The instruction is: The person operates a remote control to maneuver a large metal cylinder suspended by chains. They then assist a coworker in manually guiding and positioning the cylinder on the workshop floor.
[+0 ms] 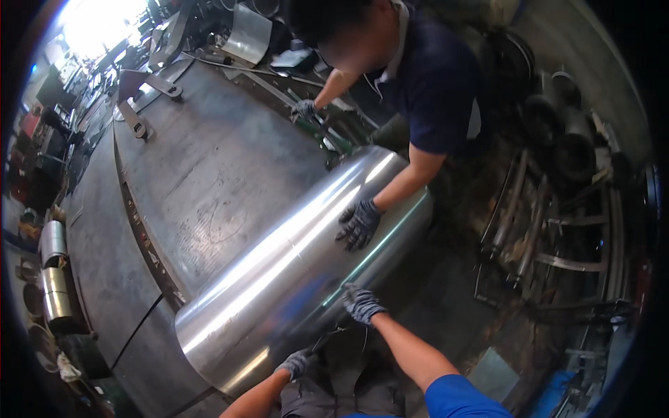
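A large shiny sheet-metal cylinder (pixel 268 289) lies on its side, slanting across the middle of the view from lower left to upper right. My right hand (pixel 362 305), in a grey striped work glove, rests against its near side with the fingers laid on the metal. Lower down, my left hand (pixel 295 364), gloved alike, is closed close to the cylinder's lower edge. Thin dark strands show beside it; what it holds, if anything, is too small to make out. A co-worker's gloved hand (pixel 360 224) lies flat on top of the cylinder.
The co-worker (pixel 439 83) in a dark shirt leans over the far end, the other hand by a green metal part. A broad steel plate table (pixel 209 160) with a dark slot bears metal brackets (pixel 132 120). Metal frames (pixel 557 237) stand right; shiny cylinders (pixel 56 292) lie left.
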